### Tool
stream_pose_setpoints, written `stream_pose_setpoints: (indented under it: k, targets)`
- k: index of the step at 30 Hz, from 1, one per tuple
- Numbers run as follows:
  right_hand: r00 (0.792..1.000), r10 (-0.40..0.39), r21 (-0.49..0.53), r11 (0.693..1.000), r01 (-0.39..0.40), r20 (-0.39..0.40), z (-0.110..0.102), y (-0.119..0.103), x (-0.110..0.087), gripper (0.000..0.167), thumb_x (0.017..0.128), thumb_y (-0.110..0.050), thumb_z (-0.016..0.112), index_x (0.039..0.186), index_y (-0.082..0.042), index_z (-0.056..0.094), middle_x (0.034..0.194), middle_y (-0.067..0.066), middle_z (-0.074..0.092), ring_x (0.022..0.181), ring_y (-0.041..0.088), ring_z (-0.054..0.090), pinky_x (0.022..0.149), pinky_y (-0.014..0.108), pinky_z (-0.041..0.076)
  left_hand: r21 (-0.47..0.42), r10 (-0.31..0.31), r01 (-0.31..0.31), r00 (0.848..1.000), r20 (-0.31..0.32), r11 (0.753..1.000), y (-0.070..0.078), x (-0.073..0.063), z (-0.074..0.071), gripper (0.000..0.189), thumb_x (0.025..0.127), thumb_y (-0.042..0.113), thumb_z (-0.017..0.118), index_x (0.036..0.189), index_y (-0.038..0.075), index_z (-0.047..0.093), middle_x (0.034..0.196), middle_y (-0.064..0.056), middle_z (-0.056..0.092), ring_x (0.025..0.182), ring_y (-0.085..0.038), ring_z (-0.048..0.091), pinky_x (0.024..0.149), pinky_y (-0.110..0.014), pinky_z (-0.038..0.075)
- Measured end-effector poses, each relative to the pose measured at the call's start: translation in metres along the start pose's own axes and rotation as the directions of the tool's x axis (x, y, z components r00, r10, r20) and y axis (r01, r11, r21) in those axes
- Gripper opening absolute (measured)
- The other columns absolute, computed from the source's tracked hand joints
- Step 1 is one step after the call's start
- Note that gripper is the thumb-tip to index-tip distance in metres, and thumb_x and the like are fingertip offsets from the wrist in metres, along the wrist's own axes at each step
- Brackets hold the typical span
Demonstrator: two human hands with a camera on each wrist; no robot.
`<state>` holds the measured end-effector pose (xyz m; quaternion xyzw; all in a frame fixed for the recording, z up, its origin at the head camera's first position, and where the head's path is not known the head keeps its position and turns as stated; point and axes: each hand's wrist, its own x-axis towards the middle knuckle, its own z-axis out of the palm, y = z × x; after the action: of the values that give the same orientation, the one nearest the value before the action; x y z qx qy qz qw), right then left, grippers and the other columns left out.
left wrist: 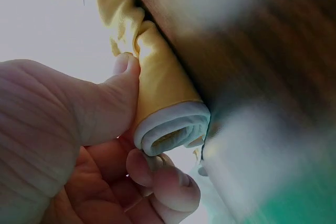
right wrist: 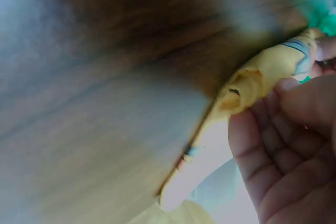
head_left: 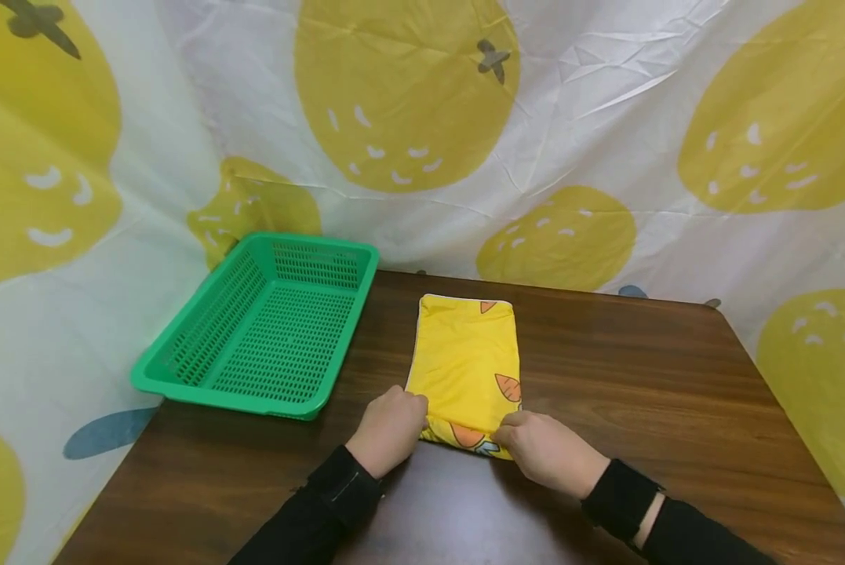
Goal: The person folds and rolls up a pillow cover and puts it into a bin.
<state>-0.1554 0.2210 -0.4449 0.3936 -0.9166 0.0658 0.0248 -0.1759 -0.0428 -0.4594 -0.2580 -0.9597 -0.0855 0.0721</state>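
Observation:
A folded yellow cloth [head_left: 464,353] with carrot prints and a white edge lies flat on the table, its near end turned over into a roll. My left hand [head_left: 391,430] pinches the roll at its left corner. At the right corner my right hand [head_left: 552,455] grips the same roll between thumb and fingers. The left wrist view shows the white-edged, coiled end of the yellow roll [left wrist: 165,80] beside the left thumb. In the right wrist view, the other end of the roll [right wrist: 273,72] is bunched against the right fingertips.
A green plastic basket [head_left: 291,314] with slotted walls stands to the left of the cloth. The brown wooden table [head_left: 627,369] extends right to its edge. A white curtain [head_left: 570,102] printed with yellow fruit hangs behind and around the table.

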Motion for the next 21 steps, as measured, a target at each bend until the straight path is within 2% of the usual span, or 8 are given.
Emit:
stream_pose_setpoints:
  k: [2,5,7,12,14,18,21]
  targets:
    - [0.999,0.034,0.017,0.999,-0.034,0.014,0.0,-0.004,-0.004,0.006,0.094,-0.009,0.078,0.098,-0.012,0.075,0.083,-0.006,0.065,0.074,0.004,0.058,0.068,0.025,0.054,-0.008,-0.004,0.004,1.0,0.007,1.0,0.0,-0.001,0.0,0.019,0.094,0.021,0.082,0.085,0.006,0.074,0.075,-0.007,0.069,0.071,-0.021,0.06,0.062,-0.038,0.055]
    - [0.997,0.075,0.041,0.996,-0.076,0.029,-0.001,-0.007,-0.006,0.018,0.089,-0.018,0.086,0.098,-0.014,0.072,0.085,-0.008,0.064,0.077,0.004,0.057,0.071,0.027,0.054,-0.011,-0.001,0.001,1.0,0.008,1.0,-0.001,-0.001,0.0,0.019,0.094,0.021,0.082,0.084,0.007,0.074,0.076,-0.006,0.069,0.071,-0.022,0.06,0.061,-0.038,0.055]
    - [0.996,0.081,0.021,0.996,-0.082,0.022,0.0,-0.007,-0.006,0.024,0.083,-0.018,0.091,0.096,-0.014,0.071,0.085,-0.008,0.065,0.078,0.005,0.059,0.071,0.028,0.054,-0.016,0.001,-0.001,1.0,0.019,1.0,-0.003,0.0,-0.001,0.019,0.095,0.022,0.081,0.084,0.007,0.073,0.075,-0.006,0.069,0.071,-0.022,0.061,0.061,-0.038,0.055]
    - [0.996,0.085,-0.091,0.992,-0.087,-0.025,0.005,-0.005,-0.001,0.02,0.085,-0.015,0.09,0.091,-0.014,0.071,0.081,-0.006,0.07,0.073,0.008,0.059,0.07,0.03,0.053,-0.096,-0.017,0.027,0.995,0.102,0.995,-0.009,0.004,-0.002,0.021,0.099,0.025,0.076,0.085,0.01,0.073,0.071,-0.001,0.061,0.07,-0.019,0.058,0.064,-0.037,0.052]
    - [0.994,0.105,-0.096,0.99,-0.106,-0.017,0.005,-0.004,0.001,0.019,0.087,-0.013,0.088,0.09,-0.013,0.069,0.078,-0.005,0.069,0.07,0.009,0.056,0.068,0.03,0.051,-0.139,-0.034,0.053,0.99,0.136,0.989,-0.011,0.005,-0.002,0.02,0.1,0.026,0.074,0.088,0.011,0.072,0.071,0.001,0.057,0.071,-0.017,0.055,0.065,-0.035,0.049]
    - [0.98,0.188,0.005,0.982,-0.189,0.061,0.001,-0.003,0.007,0.019,0.089,-0.005,0.083,0.089,-0.011,0.065,0.074,-0.003,0.064,0.066,0.009,0.052,0.063,0.029,0.05,-0.201,-0.066,0.091,0.99,0.127,0.975,-0.013,0.004,-0.002,0.017,0.098,0.027,0.077,0.094,0.012,0.071,0.074,0.003,0.057,0.072,-0.017,0.05,0.065,-0.032,0.044]
    - [0.948,0.278,0.117,0.948,-0.297,0.153,-0.006,0.001,0.016,0.016,0.088,-0.002,0.082,0.091,-0.009,0.068,0.076,-0.001,0.063,0.067,0.012,0.052,0.064,0.031,0.049,-0.191,-0.063,0.076,0.995,0.071,0.979,-0.012,0.003,-0.004,0.016,0.096,0.024,0.081,0.091,0.015,0.069,0.076,0.003,0.058,0.073,-0.017,0.048,0.065,-0.03,0.042]
